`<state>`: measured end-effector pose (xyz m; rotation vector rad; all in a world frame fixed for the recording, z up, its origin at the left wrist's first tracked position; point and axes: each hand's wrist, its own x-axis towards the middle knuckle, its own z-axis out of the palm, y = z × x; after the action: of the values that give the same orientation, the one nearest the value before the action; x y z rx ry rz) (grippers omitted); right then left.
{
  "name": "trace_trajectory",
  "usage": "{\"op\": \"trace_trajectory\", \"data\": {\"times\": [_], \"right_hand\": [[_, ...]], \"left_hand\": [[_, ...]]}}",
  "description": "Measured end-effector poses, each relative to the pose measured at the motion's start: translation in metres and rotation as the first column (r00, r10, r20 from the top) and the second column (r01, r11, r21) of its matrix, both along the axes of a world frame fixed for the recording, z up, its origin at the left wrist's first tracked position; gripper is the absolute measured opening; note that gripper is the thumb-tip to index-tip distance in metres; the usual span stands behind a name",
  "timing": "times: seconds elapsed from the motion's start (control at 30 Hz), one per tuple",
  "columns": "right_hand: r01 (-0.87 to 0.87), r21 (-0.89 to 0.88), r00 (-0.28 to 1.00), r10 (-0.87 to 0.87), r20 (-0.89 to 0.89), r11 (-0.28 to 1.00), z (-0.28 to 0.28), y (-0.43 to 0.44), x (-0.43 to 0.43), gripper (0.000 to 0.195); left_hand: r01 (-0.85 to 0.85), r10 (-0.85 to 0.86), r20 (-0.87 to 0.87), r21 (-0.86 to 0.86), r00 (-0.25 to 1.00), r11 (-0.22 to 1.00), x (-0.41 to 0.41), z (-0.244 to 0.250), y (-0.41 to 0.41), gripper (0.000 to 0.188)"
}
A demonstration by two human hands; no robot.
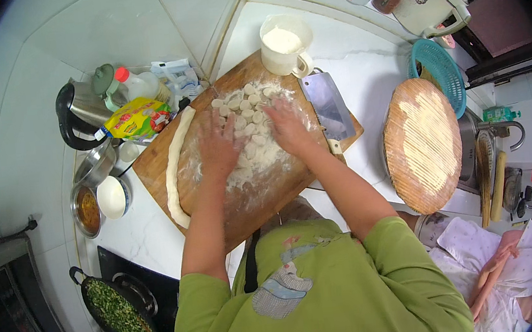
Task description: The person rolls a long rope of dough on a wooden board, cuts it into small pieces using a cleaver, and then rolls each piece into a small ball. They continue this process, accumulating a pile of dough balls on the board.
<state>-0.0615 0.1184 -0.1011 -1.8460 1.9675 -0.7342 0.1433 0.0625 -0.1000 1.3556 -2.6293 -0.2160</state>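
Note:
Small round dough pieces [247,114] lie in a floury cluster on a wooden board [251,211]. My left hand [218,146] is spread at the cluster's left side, slightly blurred. At the right side my right hand [286,125] rests its spread fingers on or just over the flour and dough pieces. A long dough rope [177,165] curves along the board's left part. Behind the cluster stands a plastic measuring jug [284,57] holding flour. A metal cleaver [329,106] lies at the board's right edge.
On the right is a round slatted tray [400,171] dusted with flour, near a teal basket [451,78]. Bowls [113,196], a kettle [86,102] and a yellow pouch [137,118] stand left. A wok of chopped greens [116,313] sits lower left. Another person [500,263] is at lower right.

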Motion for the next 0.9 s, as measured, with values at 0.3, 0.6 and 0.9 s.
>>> {"op": "trace_trajectory", "data": {"times": [0.3,0.6,0.9], "right_hand": [[-0.434,-0.021,0.875,0.416,-0.246,0.900,-0.031,0.011,0.023,0.053],[-0.131,-0.139,0.979,0.106,-0.176,0.982,-0.011,-0.081,0.005,0.038],[-0.619,-0.138,0.768,0.559,-0.312,0.773,-0.028,-0.003,0.034,0.041]], "left_hand": [[0.125,-0.060,-0.413,0.131,0.909,0.984,0.059,-0.031,0.031,0.049],[-0.068,0.109,-0.244,0.171,0.964,0.983,-0.016,0.006,-0.062,0.062],[-0.029,0.041,-0.113,0.106,0.993,0.994,0.048,-0.003,0.032,0.056]]}}
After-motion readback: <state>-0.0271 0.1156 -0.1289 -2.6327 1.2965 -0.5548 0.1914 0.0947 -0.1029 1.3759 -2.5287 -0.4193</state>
